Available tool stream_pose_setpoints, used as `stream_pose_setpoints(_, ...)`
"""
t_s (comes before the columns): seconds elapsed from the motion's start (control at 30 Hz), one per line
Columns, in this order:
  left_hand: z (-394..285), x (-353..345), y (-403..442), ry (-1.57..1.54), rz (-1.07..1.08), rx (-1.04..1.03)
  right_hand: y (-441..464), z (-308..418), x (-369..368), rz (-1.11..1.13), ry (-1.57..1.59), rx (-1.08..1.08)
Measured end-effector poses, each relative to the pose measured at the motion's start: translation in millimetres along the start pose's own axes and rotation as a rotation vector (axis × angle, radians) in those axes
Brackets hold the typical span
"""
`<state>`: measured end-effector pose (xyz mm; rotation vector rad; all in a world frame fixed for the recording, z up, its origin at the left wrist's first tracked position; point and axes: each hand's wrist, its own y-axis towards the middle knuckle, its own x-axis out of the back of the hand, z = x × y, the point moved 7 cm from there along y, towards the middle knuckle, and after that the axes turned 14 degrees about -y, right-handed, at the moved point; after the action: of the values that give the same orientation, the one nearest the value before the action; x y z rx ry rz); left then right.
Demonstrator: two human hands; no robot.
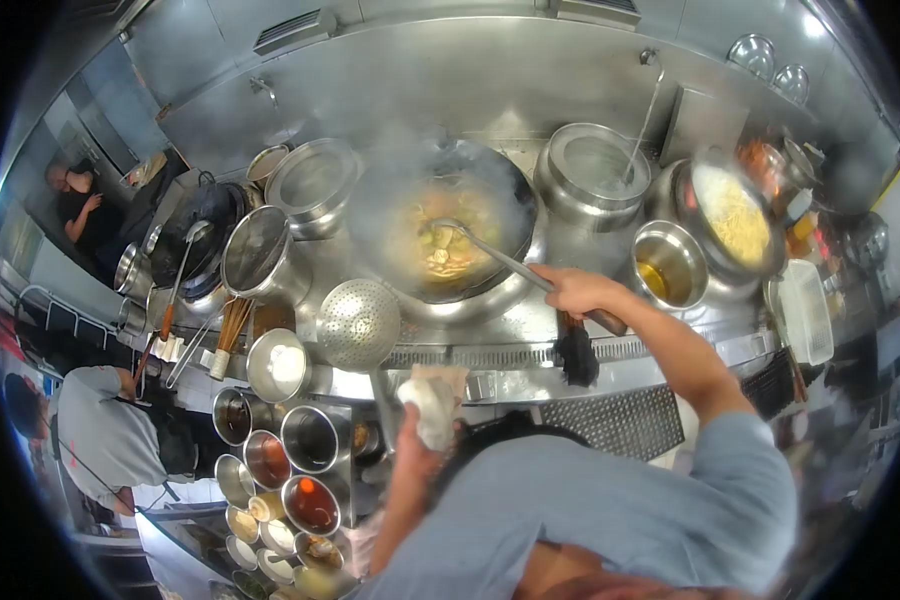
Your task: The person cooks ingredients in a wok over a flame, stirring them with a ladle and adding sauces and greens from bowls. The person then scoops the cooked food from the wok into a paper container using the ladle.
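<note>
My right hand [577,291] is closed round the handle of a long metal ladle [505,257]. The ladle's bowl rests in the food and broth [448,235] of a large steaming wok [515,200]. Near the counter's front edge, my left hand [422,440] grips a bunched white cloth [432,412]; some of its fingers are hidden by the cloth. Just beyond the cloth lies a round perforated strainer [359,324].
Several seasoning containers [311,503] stand at the lower left. A lidded pot [592,175], a pot of yellow liquid [669,265] and a wok of noodles [735,220] are on the right. Two other people [110,430] [90,205] are at the left.
</note>
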<state>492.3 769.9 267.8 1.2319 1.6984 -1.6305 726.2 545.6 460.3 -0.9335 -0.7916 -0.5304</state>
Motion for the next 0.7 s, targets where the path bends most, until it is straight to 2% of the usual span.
stream_pose_setpoints(0.07, -2, -8, 2, 0.009, 0.005, -0.003, -9, -24, -2, 0.039, 0.021, -0.001)
stream_pose_setpoints(0.13, -2, -8, 1, 0.020, -0.002, -0.008, -15, -44, 3, -0.439, -0.286, 0.331)
stream_pose_setpoints(0.17, -2, -8, 2, 0.015, 0.002, -0.019, -29, -32, 14, -0.434, -0.288, 0.333)
stream_pose_setpoints(0.23, -3, -7, 4, 0.006, 0.009, -0.031, -64, -33, 28, -0.123, -0.306, 0.028)
stream_pose_setpoints(0.43, 1, 3, 0, 0.045, 0.081, -0.025, -80, -30, 25, 0.111, -0.413, -0.044)
stream_pose_setpoints(0.57, 4, -4, -3, 0.051, 0.023, -0.059, -5, -34, -11, 0.019, -0.578, 0.007)
stream_pose_setpoints(0.7, 3, -17, -4, 0.012, -0.034, -0.059, 69, -23, -35, -0.128, -0.554, 0.059)
